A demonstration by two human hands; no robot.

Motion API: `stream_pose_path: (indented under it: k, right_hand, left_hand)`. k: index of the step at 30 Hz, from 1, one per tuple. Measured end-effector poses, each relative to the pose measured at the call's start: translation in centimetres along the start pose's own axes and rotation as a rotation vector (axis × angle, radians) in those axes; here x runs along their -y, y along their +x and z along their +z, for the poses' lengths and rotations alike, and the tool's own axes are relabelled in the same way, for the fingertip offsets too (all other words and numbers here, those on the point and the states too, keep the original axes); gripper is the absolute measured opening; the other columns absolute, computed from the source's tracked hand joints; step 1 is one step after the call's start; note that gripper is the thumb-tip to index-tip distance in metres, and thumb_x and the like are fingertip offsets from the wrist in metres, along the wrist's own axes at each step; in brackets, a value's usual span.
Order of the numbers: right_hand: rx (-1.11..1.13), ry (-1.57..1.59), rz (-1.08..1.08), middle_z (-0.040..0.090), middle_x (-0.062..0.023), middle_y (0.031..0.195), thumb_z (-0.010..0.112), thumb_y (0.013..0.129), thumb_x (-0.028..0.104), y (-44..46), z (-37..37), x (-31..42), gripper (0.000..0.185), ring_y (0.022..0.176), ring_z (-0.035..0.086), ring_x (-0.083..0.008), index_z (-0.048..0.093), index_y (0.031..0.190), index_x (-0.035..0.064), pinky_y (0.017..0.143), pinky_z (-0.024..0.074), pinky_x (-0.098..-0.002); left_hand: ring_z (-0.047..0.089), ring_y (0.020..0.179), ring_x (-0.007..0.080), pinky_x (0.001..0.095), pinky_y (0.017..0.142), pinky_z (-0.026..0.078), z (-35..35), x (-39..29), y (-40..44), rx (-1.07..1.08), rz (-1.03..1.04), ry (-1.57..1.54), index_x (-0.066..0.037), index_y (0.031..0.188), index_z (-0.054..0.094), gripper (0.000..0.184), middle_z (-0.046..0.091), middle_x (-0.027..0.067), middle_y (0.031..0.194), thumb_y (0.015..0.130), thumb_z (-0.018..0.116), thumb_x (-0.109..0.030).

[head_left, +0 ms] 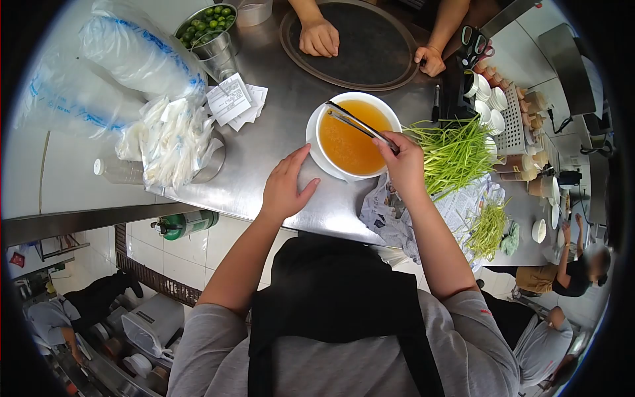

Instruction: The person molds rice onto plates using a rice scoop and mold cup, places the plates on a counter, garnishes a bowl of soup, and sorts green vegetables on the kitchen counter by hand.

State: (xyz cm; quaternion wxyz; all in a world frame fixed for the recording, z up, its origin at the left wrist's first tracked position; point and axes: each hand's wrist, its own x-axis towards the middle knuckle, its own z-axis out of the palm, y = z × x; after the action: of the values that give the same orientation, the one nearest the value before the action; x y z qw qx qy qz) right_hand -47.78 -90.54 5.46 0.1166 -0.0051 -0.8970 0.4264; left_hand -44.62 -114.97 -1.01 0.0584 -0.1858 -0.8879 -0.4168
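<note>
The right hand (405, 159) has its fingers pinching the tongs (360, 124), whose slightly parted tips reach away from them to the far left side of the white bowl (319, 142) of orange broth (350, 149), just left of those fingers. The left hand (286, 184) has thumb and fingers spread beside the plate (313, 152) under the bowl; I cannot tell whether they touch it. A light, steady pinch should avoid splashes, while bracing the plate with the spread fingers would guard against tipping.
</note>
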Motion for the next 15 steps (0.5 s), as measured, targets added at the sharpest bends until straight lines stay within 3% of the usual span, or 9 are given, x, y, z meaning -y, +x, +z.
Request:
stream_pose_path:
  k: [15]
  right_hand:
    - [-0.026,0.023,-0.004,0.067,-0.0155,0.081,0.074,0.079,0.016,-0.19,0.76,-0.41,0.026,0.062,0.061,-0.0207,0.068,0.095,-0.0041,0.060,0.0487,-0.0290]
  left_hand:
    - [0.053,0.112,0.0351,0.0406,0.096,0.043,0.05,-0.12,-0.11,-0.004,-0.024,-0.009,-0.006,0.137,0.039,0.068,0.054,0.0191,0.126,0.078,0.068,-0.020]
